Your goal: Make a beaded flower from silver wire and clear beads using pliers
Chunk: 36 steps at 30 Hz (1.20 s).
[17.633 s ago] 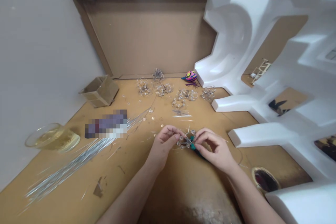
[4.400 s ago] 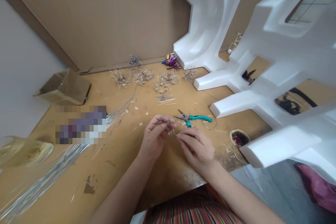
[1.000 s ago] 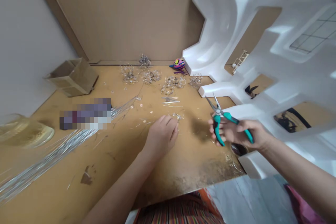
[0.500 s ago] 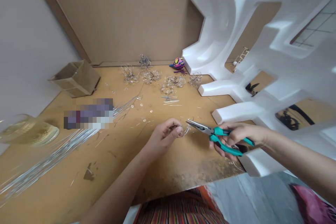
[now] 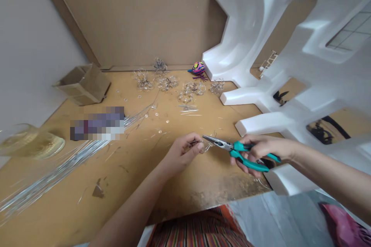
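My left hand (image 5: 184,150) is closed in a pinch on a small piece of bent wire (image 5: 207,146), partly hidden by the fingers. My right hand (image 5: 252,154) grips long-nose pliers (image 5: 237,149) with teal and black handles. Their tips point left, close to the fingers of my left hand and above the bent wire; whether the jaws touch it I cannot tell. Short cut wires (image 5: 188,109) lie on the table beyond my hands. Behind them stand several curled wire pieces (image 5: 167,82).
A bundle of long straight wires (image 5: 72,164) runs across the left of the table (image 5: 130,200). Near it are an open cardboard box (image 5: 84,85), a clear yellowish container (image 5: 34,142) and a blurred-out item (image 5: 97,123). White moulded foam (image 5: 261,123) borders the right; a colourful ornament (image 5: 198,68) sits behind.
The pliers' tips have shifted slightly left and down, closer to my left hand's fingers. My left hand keeps its pinch on the wire and has barely moved.
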{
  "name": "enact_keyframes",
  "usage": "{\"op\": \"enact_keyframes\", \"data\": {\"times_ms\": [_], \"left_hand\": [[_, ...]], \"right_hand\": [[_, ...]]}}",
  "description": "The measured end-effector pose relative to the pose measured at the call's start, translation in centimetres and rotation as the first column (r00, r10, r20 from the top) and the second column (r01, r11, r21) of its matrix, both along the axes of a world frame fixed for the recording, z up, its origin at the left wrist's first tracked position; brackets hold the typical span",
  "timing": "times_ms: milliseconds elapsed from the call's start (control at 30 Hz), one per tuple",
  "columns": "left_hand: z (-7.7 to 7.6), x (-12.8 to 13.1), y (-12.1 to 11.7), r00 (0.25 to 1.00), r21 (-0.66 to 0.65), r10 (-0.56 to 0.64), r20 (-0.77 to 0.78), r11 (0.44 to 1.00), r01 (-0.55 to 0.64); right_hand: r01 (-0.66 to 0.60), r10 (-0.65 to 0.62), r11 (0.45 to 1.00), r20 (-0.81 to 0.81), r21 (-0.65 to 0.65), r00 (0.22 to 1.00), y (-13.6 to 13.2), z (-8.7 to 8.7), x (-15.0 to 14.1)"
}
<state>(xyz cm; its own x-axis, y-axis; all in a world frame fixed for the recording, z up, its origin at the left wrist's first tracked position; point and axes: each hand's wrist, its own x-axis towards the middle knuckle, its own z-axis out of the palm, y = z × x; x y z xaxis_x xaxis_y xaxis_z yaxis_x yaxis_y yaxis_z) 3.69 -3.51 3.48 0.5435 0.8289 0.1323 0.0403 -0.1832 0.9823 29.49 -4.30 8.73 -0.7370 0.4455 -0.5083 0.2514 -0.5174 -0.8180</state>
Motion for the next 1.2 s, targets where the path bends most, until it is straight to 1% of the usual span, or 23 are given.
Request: {"op": "enact_keyframes", "data": {"times_ms": [133, 300, 400, 500, 567, 633, 700, 733, 767, 833, 867, 900, 967, 1000, 1033, 1100, 1200], "left_hand": [[0.0, -0.2, 0.1, 0.999, -0.04, -0.027, 0.032, 0.999, 0.028], [0.0, -0.2, 0.1, 0.989, -0.126, -0.068, 0.131, 0.988, 0.085], [0.1, -0.2, 0.0, 0.991, -0.115, -0.066, 0.114, 0.99, 0.079], [0.3, -0.2, -0.1, 0.999, -0.039, -0.032, 0.017, 0.999, 0.032], [0.5, -0.2, -0.2, 0.999, 0.062, -0.002, -0.04, 0.998, 0.004], [0.7, -0.3, -0.3, 0.997, 0.172, 0.02, -0.068, 0.985, -0.008], [0.7, -0.3, -0.3, 0.997, 0.255, 0.019, -0.081, 0.967, 0.002], [0.7, -0.3, -0.3, 0.996, 0.281, 0.015, -0.087, 0.96, 0.01], [0.6, -0.3, -0.2, 0.996, 0.3, 0.009, -0.094, 0.954, 0.02], [0.3, -0.4, -0.1, 0.994, 0.309, -0.003, -0.107, 0.95, 0.037], [0.0, -0.4, -0.1, 0.995, 0.292, -0.007, -0.101, 0.956, 0.037], [-0.2, -0.5, 0.0, 0.997, 0.256, -0.001, -0.078, 0.966, 0.021], [-0.5, -0.7, 0.1, 0.999, 0.148, 0.038, 0.025, 0.988, -0.041], [-0.6, -0.7, 0.2, 0.995, 0.085, 0.06, 0.078, 0.994, -0.067], [-0.6, -0.8, 0.2, 0.99, 0.027, 0.074, 0.122, 0.997, -0.078], [-0.7, -0.8, 0.3, 0.984, -0.051, 0.065, 0.167, 0.997, -0.057], [-0.7, -0.6, 0.3, 0.981, -0.077, 0.023, 0.194, 0.997, -0.008]], "right_hand": [[-0.013, 0.012, 1.0, -0.036, -0.025, 0.999, -0.1, -0.4, -0.1], [-0.015, 0.009, 0.997, -0.092, -0.069, 0.996, -0.2, -1.2, -0.2], [-0.015, 0.01, 0.998, -0.082, -0.065, 0.997, -0.4, -1.3, -0.2], [0.008, -0.011, 0.999, -0.064, -0.049, 0.998, -0.7, -1.0, -0.2], [0.024, -0.028, 0.998, -0.07, -0.05, 0.997, -1.0, -1.0, -0.3], [0.018, -0.028, 0.996, -0.112, -0.085, 0.993, -1.3, -1.2, -0.4], [-0.004, -0.03, 0.986, -0.204, -0.167, 0.978, -1.7, -1.7, -0.5], [-0.034, -0.029, 0.975, -0.275, -0.221, 0.961, -1.8, -1.9, -0.6], [-0.097, -0.01, 0.957, -0.365, -0.275, 0.931, -2.0, -2.1, -0.7], [-0.246, 0.036, 0.913, -0.535, -0.326, 0.844, -2.3, -2.1, -0.9], [-0.286, 0.049, 0.905, -0.59, -0.315, 0.806, -2.3, -1.8, -0.9], [-0.264, 0.043, 0.921, -0.596, -0.288, 0.802, -2.4, -1.4, -1.0], [-0.085, -0.027, 0.977, -0.512, -0.194, 0.859, -2.4, -0.6, -0.9], [-0.007, -0.057, 0.989, -0.433, -0.146, 0.9, -2.4, -0.2, -0.8], [0.031, -0.073, 0.993, -0.379, -0.116, 0.922, -2.4, 0.1, -0.7], [0.018, -0.057, 0.993, -0.328, -0.12, 0.943, -2.5, 0.2, -0.6], [-0.047, -0.013, 0.984, -0.327, -0.173, 0.945, -2.8, -0.4, -0.8]]}}
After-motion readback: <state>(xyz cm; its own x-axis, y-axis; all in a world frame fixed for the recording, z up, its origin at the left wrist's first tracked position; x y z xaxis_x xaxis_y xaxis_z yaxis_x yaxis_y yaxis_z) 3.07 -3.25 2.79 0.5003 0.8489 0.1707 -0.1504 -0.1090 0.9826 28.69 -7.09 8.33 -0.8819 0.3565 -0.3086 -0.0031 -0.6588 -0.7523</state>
